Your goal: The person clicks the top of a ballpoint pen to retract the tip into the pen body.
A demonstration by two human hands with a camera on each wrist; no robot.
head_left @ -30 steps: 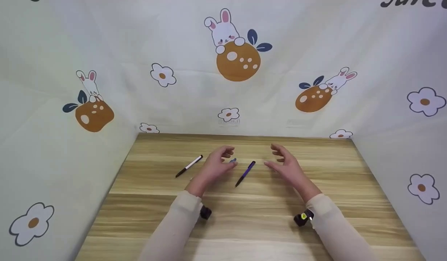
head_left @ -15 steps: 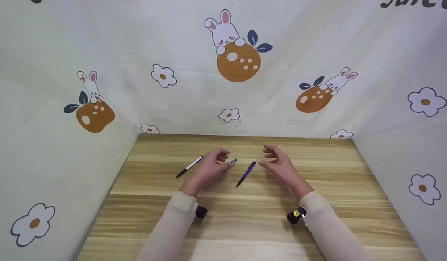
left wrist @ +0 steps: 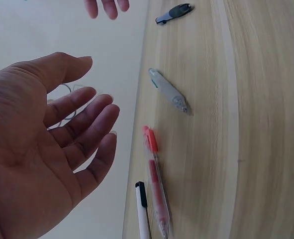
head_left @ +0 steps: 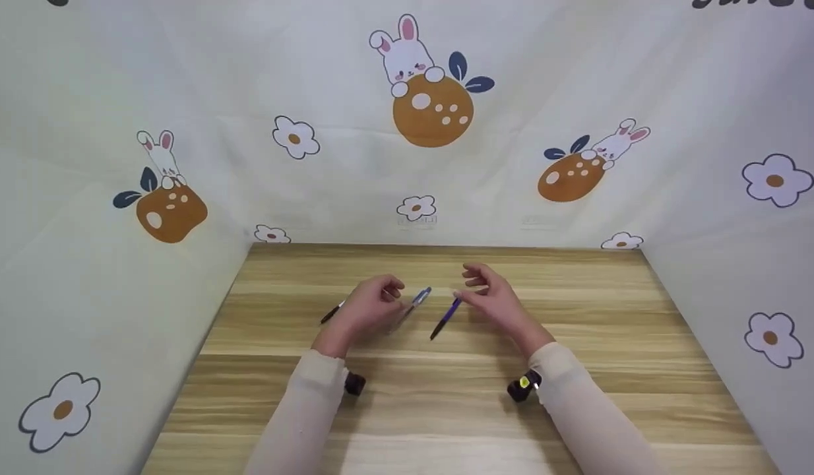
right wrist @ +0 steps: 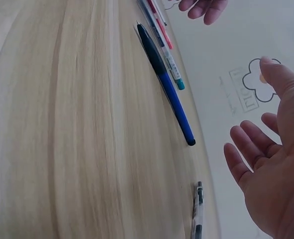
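Note:
My left hand (head_left: 364, 307) hovers over the wooden table with loosely bent fingers and holds nothing. Partly behind it lies a white and black pen (head_left: 330, 313). To its right is a clear pen with a blue-green end (head_left: 420, 297). A red pen (left wrist: 155, 181) also shows in the left wrist view; the left hand hides it in the head view. My right hand (head_left: 496, 303), fingers relaxed and holding nothing, hangs by the upper end of a blue pen with a black grip (head_left: 444, 321). In the right wrist view, a clear pen with dark parts (right wrist: 198, 211) lies below the hand.
The wooden table (head_left: 433, 415) ends at a pale printed cloth (head_left: 341, 178) behind and on both sides. Small black devices are worn at the left wrist (head_left: 355, 383) and the right wrist (head_left: 522, 388).
Both hands have shifted left. More of the clear pen is uncovered, while the left hand covers more of the white and black pen. The right hand now overlaps the blue pen's upper end.

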